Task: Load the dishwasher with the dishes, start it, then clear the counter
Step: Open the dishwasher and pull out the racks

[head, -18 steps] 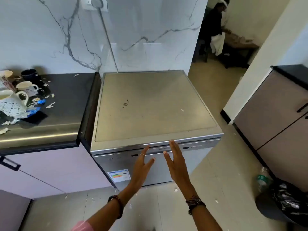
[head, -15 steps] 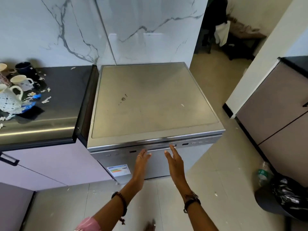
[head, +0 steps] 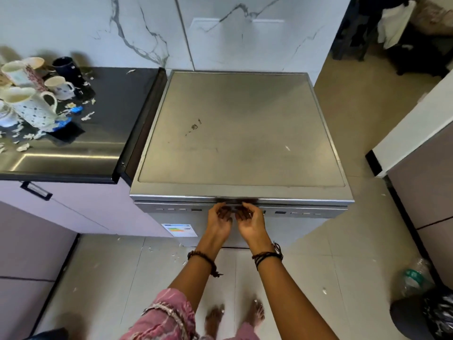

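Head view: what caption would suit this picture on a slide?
Both hands, left and right, hook fingers under the closed dishwasher door's top edge; mugs wait on the counter.

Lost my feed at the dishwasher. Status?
Left hand and right hand both hooked under the door handle. Dishwasher door shut. Mugs on the counter, unloaded. Nothing blocking the door.
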